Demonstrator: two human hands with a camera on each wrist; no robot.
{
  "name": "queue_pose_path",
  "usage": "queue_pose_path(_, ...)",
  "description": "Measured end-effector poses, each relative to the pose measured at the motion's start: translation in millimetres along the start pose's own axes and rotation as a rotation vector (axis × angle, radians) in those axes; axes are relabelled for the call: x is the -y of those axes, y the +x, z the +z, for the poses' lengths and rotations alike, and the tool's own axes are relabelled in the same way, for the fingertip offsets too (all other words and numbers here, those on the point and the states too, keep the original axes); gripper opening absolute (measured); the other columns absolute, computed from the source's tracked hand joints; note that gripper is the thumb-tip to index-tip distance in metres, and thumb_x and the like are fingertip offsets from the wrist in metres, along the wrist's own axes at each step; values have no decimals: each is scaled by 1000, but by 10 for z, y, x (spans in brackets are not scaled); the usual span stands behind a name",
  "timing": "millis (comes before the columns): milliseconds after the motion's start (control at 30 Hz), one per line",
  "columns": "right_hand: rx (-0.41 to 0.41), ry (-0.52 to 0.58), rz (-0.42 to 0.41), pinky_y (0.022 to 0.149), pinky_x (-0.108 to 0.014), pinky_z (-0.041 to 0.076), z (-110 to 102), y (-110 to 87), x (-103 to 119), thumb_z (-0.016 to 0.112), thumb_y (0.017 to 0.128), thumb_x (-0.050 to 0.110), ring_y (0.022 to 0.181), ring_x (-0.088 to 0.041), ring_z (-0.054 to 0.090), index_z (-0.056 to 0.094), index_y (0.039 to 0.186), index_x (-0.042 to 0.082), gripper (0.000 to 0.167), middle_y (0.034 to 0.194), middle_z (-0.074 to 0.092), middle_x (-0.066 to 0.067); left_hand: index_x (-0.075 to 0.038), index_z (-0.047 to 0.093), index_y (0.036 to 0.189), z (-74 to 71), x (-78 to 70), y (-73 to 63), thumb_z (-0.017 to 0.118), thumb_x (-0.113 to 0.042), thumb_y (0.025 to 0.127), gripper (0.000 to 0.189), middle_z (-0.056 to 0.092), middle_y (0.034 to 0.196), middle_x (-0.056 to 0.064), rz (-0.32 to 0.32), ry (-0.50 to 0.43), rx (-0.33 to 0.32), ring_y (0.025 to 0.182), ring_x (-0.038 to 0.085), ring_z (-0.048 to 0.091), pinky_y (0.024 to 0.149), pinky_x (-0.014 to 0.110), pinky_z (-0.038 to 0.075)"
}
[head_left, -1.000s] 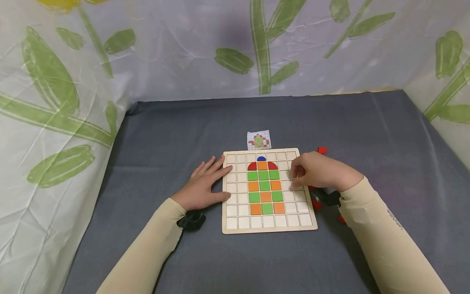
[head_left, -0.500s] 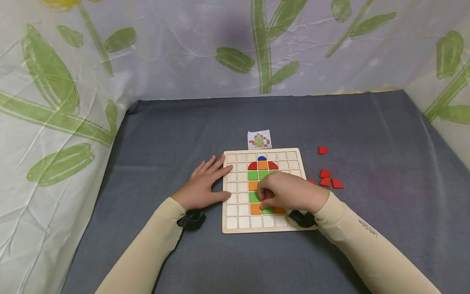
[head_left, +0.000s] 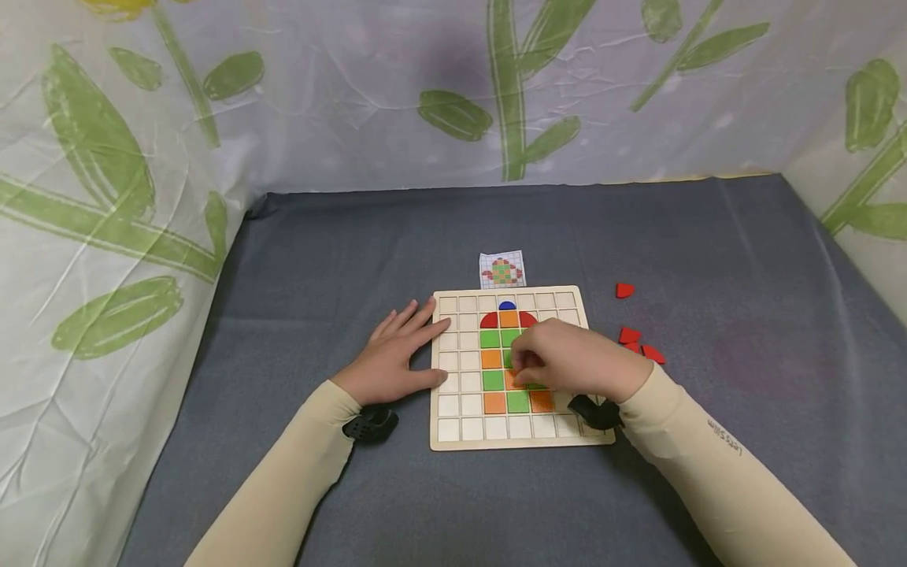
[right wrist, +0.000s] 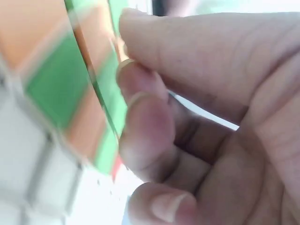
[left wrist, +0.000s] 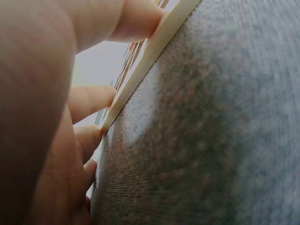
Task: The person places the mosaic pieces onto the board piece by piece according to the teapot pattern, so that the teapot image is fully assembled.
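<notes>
A wooden grid board lies on the cloth with square tiles in green, such as a green tile, and orange, such as an orange tile. Red curved pieces and a blue half-round piece top the pattern. My left hand lies spread at the board's left edge; in the left wrist view its fingertips touch the wooden rim. My right hand is over the middle tiles, its fingers curled and thumb tip close to the index finger. I cannot tell whether a tile is between them.
A small pattern card lies just beyond the board's far edge. Several loose red pieces, among them a red piece, lie on the grey cloth to the right. A flower-printed curtain stands behind.
My right hand has moved left from the board's right side to the middle tiles, then slightly up and right. The loose red pieces are uncovered. My left hand stays put.
</notes>
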State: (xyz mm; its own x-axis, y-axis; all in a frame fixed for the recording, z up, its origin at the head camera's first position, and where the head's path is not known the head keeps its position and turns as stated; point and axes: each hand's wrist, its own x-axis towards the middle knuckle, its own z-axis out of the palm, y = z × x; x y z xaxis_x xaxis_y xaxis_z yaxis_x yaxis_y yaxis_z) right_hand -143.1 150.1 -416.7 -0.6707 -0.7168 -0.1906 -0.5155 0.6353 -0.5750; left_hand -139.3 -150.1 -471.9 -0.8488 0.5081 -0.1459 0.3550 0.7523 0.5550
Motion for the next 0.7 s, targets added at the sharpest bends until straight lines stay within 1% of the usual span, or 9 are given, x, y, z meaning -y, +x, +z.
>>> queue_pose_path(67,-9,24,38,66,-27,47,-105,-54,-100,82,91,12,69,-9,52,70,81,18,17,73,59,9,-23,38,165,7,5,5,73,-45,94,82,11,177,2,1,-1,-2,164,29,4,131,55,0)
queue_pose_path(200,15,93,155,70,-31,49,-316,-175,-312,81,91,11,76,-14,56,74,90,13,8,82,65,4,-22,38,165,9,-2,3,73,-44,94,83,11,177,1,-4,-10,-1,164,29,4,131,55,0)
queue_pose_path(300,27,116,244,70,-32,51,-443,-269,-454,83,90,11,77,-16,58,75,94,10,9,84,66,1,-21,38,165,6,-12,-2,74,-44,93,83,11,177,1,-7,-20,1,164,29,3,131,55,-1)
queue_pose_path(400,42,126,305,67,-32,51,-537,-357,-560,84,88,11,75,-16,58,74,98,9,14,85,66,-1,-21,38,165,5,-12,-4,74,-43,93,83,11,177,1,-5,-25,0,164,29,4,131,54,-1)
queue_pose_path(500,67,140,358,59,-33,49,-582,-417,-625,85,85,8,69,-17,57,72,100,8,19,83,65,-3,-22,38,165,1,-11,-6,74,-43,94,83,11,177,1,-4,-24,-1,164,29,4,131,54,-1)
queue_pose_path(567,83,141,376,58,-33,48,-576,-427,-651,86,84,8,68,-17,57,71,99,7,21,83,64,-4,-21,38,165,-3,-13,-9,74,-43,94,83,11,177,1,-5,-26,1,164,29,4,131,54,-1)
queue_pose_path(633,100,134,395,61,-33,49,-552,-416,-660,87,82,10,70,-17,57,70,96,7,22,83,65,-3,-21,38,165,-5,-15,-10,74,-43,94,83,11,177,2,-5,-26,2,164,30,4,131,54,-1)
queue_pose_path(700,112,116,407,66,-32,49,-522,-399,-659,89,81,12,75,-17,58,70,94,7,23,83,65,-2,-20,38,165,-6,-20,-11,74,-42,94,83,11,177,2,-3,-29,4,164,30,4,131,54,-1)
